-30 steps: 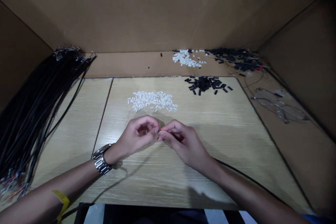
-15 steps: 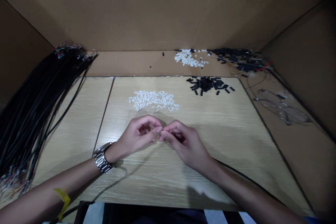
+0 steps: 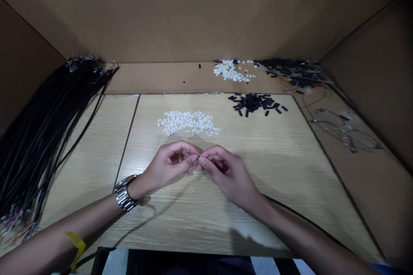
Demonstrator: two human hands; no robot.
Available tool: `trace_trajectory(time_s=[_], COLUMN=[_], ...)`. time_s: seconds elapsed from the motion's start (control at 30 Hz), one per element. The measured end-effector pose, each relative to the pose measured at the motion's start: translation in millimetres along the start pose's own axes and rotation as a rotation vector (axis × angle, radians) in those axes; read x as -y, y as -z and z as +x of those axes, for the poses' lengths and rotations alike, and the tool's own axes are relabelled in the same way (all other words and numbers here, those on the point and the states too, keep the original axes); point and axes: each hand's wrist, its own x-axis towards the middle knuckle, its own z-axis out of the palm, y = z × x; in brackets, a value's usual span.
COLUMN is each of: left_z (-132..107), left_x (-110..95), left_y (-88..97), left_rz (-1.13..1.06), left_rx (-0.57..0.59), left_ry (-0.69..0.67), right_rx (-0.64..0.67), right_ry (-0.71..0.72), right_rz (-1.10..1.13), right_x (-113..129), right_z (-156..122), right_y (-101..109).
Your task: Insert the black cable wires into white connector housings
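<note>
My left hand (image 3: 172, 161), with a steel watch on its wrist, is closed in a pinch over the middle of the table. My right hand (image 3: 227, 172) pinches right against it, fingertips almost touching. Between the two sets of fingertips show short ends of thin wires (image 3: 196, 162); their tips are mostly hidden by the fingers. A black cable (image 3: 303, 211) runs out from under my right forearm toward the lower right. Just beyond my hands lies a pile of small white plastic pieces (image 3: 189, 122).
Small black rectangular pieces (image 3: 254, 104) lie behind to the right. Farther back are more white pieces (image 3: 230, 70) and a black heap (image 3: 290, 71). A thick bundle of black cables (image 3: 41, 124) fills the left side. Eyeglasses (image 3: 348, 131) rest at right. Cardboard walls (image 3: 193, 13) enclose the table.
The fingertips of my right hand have shifted slightly, and a bit more of the thin wires shows between my hands. Otherwise the hands stay in place.
</note>
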Motion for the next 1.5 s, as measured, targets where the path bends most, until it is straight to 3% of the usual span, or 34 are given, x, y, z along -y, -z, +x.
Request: trace_trajectory(time_s=[0.53,1.1,1.5], left_z=[1.7,-0.3,1.3], left_x=[1.0,-3.7,-3.6], left_y=[-1.3,-5.9,-3.8], left_rz=[-0.063,0.057,-0.04], left_rx=[-0.035,-0.064,-0.054], left_ry=[0.022,0.027,0.002], right_rx=[-0.079,-0.048,0.034], right_ry=[0.019,0.013,0.008], right_rz=[0.025,0.061,0.158], right_x=[-1.9,-4.8,0.7], right_z=[-0.3,-0.7,-0.8], right_y=[-3.0,-4.9,-1.8])
